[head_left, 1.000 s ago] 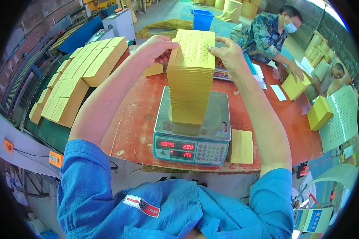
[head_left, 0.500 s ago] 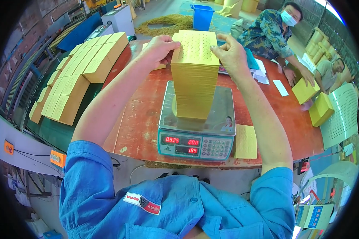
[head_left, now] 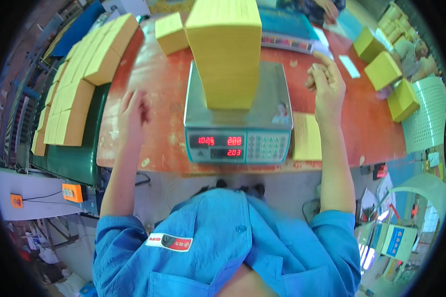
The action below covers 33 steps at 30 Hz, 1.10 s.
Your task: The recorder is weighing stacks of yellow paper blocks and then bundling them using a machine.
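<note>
1. Our tall yellow paper stack point(head_left: 226, 49) stands on the scale point(head_left: 238, 123), mid-counter point(head_left: 153, 74).
2. Our left hand point(head_left: 133, 111) hovers spread, empty.
3. Our right hand point(head_left: 326, 85) is loosely curled, forefinger out, holding nothing.

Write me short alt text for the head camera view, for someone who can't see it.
A tall stack of yellow sheets stands on a digital scale on a red table. The left hand and right hand hover empty on either side of it; more yellow bundles line the table's left edge.

Left hand point(head_left: 133, 111) open, right hand point(head_left: 324, 84) pointing
</note>
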Each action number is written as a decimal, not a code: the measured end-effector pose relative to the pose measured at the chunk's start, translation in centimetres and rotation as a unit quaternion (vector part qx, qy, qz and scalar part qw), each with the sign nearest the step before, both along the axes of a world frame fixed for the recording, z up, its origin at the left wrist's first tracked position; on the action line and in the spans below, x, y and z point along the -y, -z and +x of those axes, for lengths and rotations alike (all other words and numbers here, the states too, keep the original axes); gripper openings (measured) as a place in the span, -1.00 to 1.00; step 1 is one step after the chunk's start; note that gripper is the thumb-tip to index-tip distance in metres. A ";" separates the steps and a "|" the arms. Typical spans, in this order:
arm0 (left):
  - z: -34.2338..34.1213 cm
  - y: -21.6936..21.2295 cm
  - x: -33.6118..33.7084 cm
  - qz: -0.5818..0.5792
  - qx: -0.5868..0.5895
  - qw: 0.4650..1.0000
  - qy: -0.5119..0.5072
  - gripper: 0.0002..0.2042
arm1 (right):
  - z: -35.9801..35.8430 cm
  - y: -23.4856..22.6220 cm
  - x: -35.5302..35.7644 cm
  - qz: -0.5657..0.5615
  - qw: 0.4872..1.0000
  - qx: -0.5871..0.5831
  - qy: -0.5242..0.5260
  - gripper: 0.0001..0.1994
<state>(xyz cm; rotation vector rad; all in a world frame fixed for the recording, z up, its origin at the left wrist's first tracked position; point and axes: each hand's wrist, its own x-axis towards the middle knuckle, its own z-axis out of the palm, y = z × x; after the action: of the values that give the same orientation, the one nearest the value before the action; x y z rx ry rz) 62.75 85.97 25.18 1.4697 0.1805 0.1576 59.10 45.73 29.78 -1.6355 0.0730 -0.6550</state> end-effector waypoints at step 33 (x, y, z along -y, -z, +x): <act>6.7 -5.7 0.1 -0.096 -0.049 0.976 0.189 -0.39 | 5.3 6.7 -2.7 0.150 0.979 -0.076 -0.112 -0.70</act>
<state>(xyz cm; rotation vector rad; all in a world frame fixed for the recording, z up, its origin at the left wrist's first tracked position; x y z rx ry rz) 69.41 85.85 30.86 1.2932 -0.0065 -0.2359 64.40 48.46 23.10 -1.3740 0.0937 -0.3274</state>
